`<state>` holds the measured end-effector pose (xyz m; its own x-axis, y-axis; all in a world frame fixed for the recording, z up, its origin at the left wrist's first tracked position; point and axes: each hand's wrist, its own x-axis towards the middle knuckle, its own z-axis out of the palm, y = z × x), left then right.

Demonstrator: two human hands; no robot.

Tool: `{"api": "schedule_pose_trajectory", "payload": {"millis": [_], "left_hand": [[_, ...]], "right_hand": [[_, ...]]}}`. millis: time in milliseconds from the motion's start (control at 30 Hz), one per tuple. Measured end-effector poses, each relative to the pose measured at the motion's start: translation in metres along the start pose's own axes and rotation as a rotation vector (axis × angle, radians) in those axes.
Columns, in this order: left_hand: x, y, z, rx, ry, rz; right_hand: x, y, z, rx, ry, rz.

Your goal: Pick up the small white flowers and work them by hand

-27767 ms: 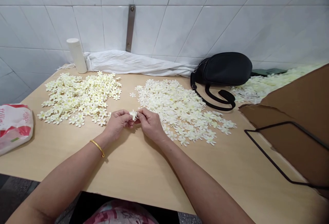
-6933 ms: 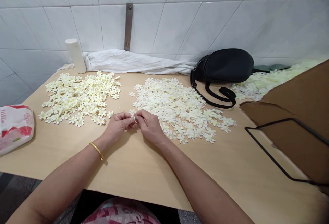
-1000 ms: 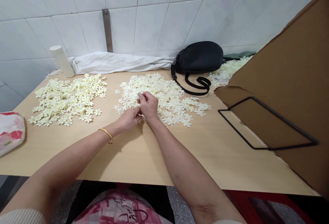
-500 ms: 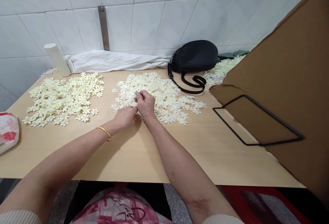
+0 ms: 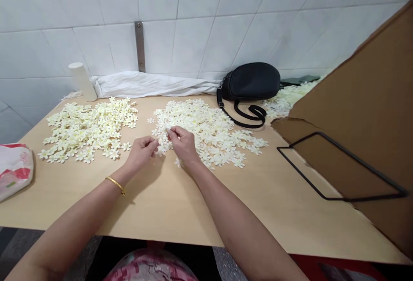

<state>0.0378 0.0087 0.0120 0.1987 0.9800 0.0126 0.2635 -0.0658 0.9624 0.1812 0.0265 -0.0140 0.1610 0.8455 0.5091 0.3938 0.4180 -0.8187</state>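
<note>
Many small white flowers with yellowish centres lie in a right pile (image 5: 209,121) and a left pile (image 5: 93,126). At the near left edge of the right pile, my right hand (image 5: 184,143) pinches a white flower (image 5: 168,130) between thumb and fingertips. My left hand (image 5: 142,152), with a gold bangle at the wrist, is just left of it. Its thumb and fingers are pressed together near a few flowers; whether they hold something is too small to tell. A gap separates the two hands.
A black bag (image 5: 253,81) with its strap and a white bottle (image 5: 83,82) stand at the back by a white cloth (image 5: 145,84). On the right are a cardboard sheet (image 5: 361,100) and a black wire frame (image 5: 306,177); a red-and-white packet (image 5: 14,171) lies left.
My hands were together and have moved apart, the left one toward the left. The camera view has shifted, so the table's contents appear slightly lower and further right.
</note>
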Motion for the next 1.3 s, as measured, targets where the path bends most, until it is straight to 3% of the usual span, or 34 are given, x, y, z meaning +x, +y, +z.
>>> {"api": "schedule_pose_trajectory", "payload": {"millis": [133,300,400,500,600,700,800,900,1000,1100,1233,1300], "left_hand": [[0.000,-0.001,-0.006,-0.384,-0.051,-0.160],[0.006,-0.010,-0.011,-0.564,-0.034,-0.244],[0.009,-0.014,-0.014,-0.556,0.001,-0.228],[0.012,-0.014,-0.019,-0.556,0.099,-0.232],[0.012,-0.012,-0.025,-0.566,0.120,-0.260],[0.011,-0.013,-0.026,-0.580,0.095,-0.245],[0.008,-0.015,-0.023,-0.571,0.082,-0.225],[0.006,-0.017,-0.021,-0.561,0.075,-0.214],[0.004,-0.017,-0.020,-0.577,0.048,-0.188],[0.001,-0.016,-0.019,-0.563,-0.009,-0.148],[-0.003,-0.016,-0.016,-0.476,-0.072,-0.047],[-0.004,-0.017,-0.014,-0.415,-0.070,-0.002]], "right_hand": [[-0.012,-0.008,0.007,-0.174,-0.150,-0.239],[-0.019,-0.015,0.011,-0.532,-0.233,-0.518],[-0.017,-0.020,0.004,-0.581,-0.285,-0.513],[-0.022,-0.020,-0.017,-0.604,-0.286,-0.458],[-0.040,-0.020,-0.044,-0.711,-0.295,-0.430],[-0.066,-0.019,-0.059,-0.783,-0.387,-0.397],[-0.078,-0.015,-0.055,-0.809,-0.409,-0.400],[-0.071,-0.016,-0.039,-0.787,-0.411,-0.392],[-0.050,-0.022,-0.022,-0.606,-0.325,-0.326],[-0.028,-0.030,-0.007,-0.246,-0.219,-0.118],[-0.014,-0.035,0.007,0.148,-0.334,0.267],[-0.014,-0.034,0.011,0.274,-0.358,0.386]]}}
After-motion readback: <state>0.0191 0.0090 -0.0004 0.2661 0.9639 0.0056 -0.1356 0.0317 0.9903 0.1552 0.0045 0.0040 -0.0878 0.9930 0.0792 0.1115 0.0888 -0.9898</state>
